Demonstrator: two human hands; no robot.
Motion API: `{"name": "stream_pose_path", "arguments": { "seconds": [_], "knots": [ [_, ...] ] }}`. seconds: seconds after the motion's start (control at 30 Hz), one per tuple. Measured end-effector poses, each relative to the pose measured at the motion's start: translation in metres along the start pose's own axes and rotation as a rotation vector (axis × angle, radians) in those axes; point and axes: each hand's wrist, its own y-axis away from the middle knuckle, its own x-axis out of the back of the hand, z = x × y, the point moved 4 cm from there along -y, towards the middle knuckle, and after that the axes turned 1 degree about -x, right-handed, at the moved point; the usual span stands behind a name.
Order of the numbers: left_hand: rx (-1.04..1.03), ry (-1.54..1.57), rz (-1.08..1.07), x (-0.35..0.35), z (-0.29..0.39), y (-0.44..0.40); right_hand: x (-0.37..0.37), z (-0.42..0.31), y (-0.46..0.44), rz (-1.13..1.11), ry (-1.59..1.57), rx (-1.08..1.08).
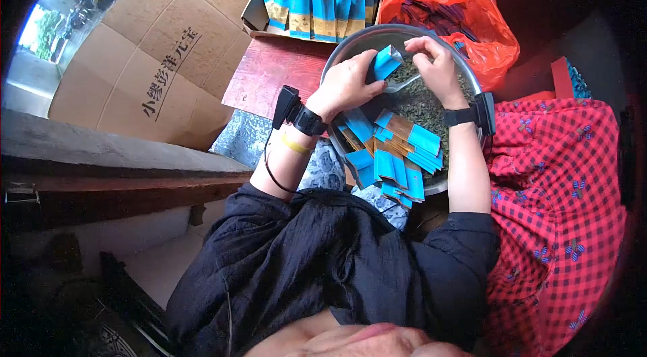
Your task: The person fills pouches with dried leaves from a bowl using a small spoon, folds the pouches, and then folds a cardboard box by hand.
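Observation:
My left hand (347, 87) is closed around a blue paper packet (387, 62), held upright and tilted with its mouth gaping toward the right. Beside that mouth, my right hand (438, 71) hovers over the basin with its fingers curled in; whatever they hold, if anything, is too small to tell. Below both hands is a wide metal basin (476, 81) containing dark green dried leaves (421, 102). A pale, shiny scoop-like piece (402, 83) shows between my hands, partly hidden. Several flat blue-and-brown packets (397, 148) lie in a loose pile over the basin's near side.
Behind the basin, a carton (256, 17) full of upright blue-and-gold packets sits on a red board (266, 71). A red plastic bag (495, 40) with dark packets stands at the back right. Large cardboard (145, 54) leans left; red checked cloth (552, 188) lies right.

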Motion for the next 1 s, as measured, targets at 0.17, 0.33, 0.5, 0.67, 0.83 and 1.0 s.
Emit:
{"name": "stream_pose_path", "arguments": {
  "seconds": [0.17, 0.33, 0.5, 0.67, 0.83, 1.0],
  "knots": [
    [0.009, -0.001, -0.012, -0.002, -0.002, -0.001, -0.005, -0.008, 0.003, -0.187, 0.016, 0.144],
    [0.02, 0.013, -0.038, -0.002, -0.002, -0.001, -0.017, -0.013, 0.012, -0.351, -0.11, -0.117],
    [0.003, 0.008, -0.043, 0.0, 0.002, -0.001, -0.017, -0.004, 0.007, -0.359, -0.137, -0.063],
    [0.006, 0.007, -0.087, -0.002, 0.002, 0.0, -0.017, -0.014, 0.008, -0.351, -0.112, -0.026],
    [0.001, -0.021, -0.092, -0.005, -0.002, -0.001, -0.021, -0.012, 0.014, -0.371, -0.125, -0.131],
    [0.011, -0.056, -0.161, -0.007, -0.004, -0.002, -0.026, -0.005, 0.015, -0.51, -0.031, -0.098]
  ]
}}
